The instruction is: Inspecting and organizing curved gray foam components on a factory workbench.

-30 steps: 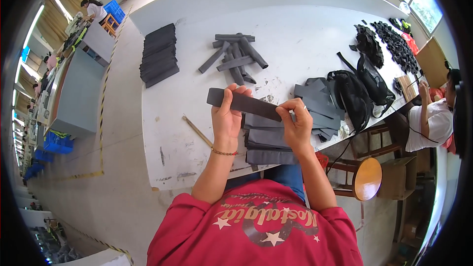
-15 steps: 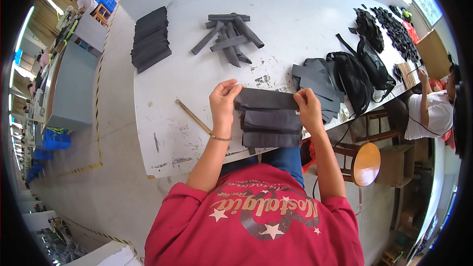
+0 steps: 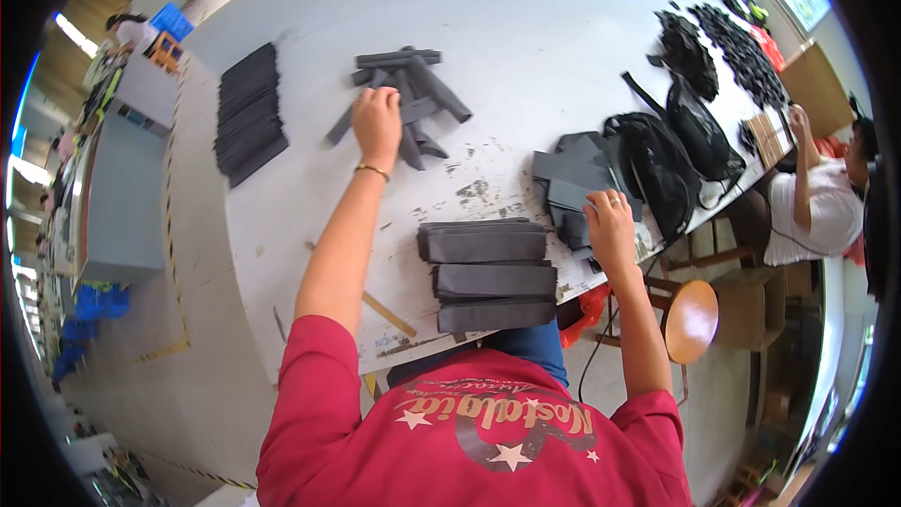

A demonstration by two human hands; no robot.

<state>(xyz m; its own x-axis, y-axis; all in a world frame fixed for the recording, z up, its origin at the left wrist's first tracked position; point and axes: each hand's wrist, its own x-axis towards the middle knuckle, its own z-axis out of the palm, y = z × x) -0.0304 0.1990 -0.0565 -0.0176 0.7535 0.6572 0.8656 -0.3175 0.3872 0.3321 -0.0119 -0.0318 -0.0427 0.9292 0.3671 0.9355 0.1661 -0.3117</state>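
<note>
Grey padded strips (image 3: 404, 99) (long, flat, loosely crisscrossed) lie beyond the folded stack (image 3: 488, 274). The left hand (image 3: 377, 124) grips one; the right hand (image 3: 608, 225) rests open on grey fabric pieces (image 3: 572, 178) beside the stack.

The left hand (image 3: 377, 122) reaches far across the white table (image 3: 563, 38) and rests on a loose pile of grey strips (image 3: 413, 84). The right hand (image 3: 610, 230) lies on a heap of grey fabric pieces (image 3: 572, 178) beside black bags (image 3: 666, 155). Between the arms, near the table's edge, sit three folded grey pieces (image 3: 488, 277) in a row. A dark stack (image 3: 249, 113) lies well apart to the left. Another person (image 3: 812, 202) sits at the right end.
</note>
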